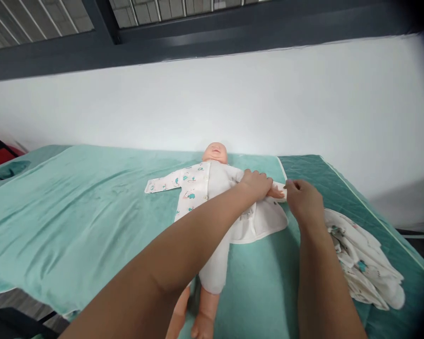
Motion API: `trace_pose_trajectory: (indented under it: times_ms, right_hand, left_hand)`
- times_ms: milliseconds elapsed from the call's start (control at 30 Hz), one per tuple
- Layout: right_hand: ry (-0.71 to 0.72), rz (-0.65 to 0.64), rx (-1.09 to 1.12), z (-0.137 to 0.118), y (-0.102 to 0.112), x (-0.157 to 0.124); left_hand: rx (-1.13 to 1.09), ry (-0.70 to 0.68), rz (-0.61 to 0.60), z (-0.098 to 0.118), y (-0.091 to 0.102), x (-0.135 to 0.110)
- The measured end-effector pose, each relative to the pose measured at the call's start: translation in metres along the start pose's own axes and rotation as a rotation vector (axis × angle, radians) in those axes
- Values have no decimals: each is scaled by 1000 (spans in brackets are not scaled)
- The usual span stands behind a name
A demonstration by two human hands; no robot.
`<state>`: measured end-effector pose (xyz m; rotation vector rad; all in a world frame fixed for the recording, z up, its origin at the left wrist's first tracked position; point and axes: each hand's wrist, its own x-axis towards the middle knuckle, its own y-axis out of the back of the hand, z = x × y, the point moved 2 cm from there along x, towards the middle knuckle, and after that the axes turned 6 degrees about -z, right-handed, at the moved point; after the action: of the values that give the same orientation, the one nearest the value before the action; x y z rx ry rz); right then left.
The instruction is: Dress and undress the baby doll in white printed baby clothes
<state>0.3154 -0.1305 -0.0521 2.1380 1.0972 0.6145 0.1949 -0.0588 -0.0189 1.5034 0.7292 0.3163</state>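
We see the jacket sleeve point(235, 174) running toward the surface's point(92, 188) right edge. Our right hand point(305, 200), nearer, pinches its cuff point(283, 197); our left hand point(257, 184) grips the doll's point(216, 181) forearm.

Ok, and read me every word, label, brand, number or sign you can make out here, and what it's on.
No text can be read anywhere in view.
Shirt: small coloured pictures; any lettering among them is too small and blurred to read.
Bundled cloth: similar prints, also too blurred to read.
Blanket and wall: no lettering shows.
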Motion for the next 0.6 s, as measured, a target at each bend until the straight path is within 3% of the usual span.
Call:
trace_pose_trajectory:
  times_ms: [100,167,233,467,600]
  right_hand:
    - [-38,141,445,10,0,7]
    - [-92,170,761,17,-6,15]
    - [-151,141,900,21,-15,22]
    - [-103,-112,631,3,-53,20]
    - [-61,-185,560,1,-56,19]
  left_hand:
    - [29,-25,15,-10,2,-2]
    - [58,-24,49,-20,7,-8]
    - [66,-4,90,-30,13,-13]
    - [28,81,125,-47,29,-27]
    - [48,77,116,-47,27,-32]
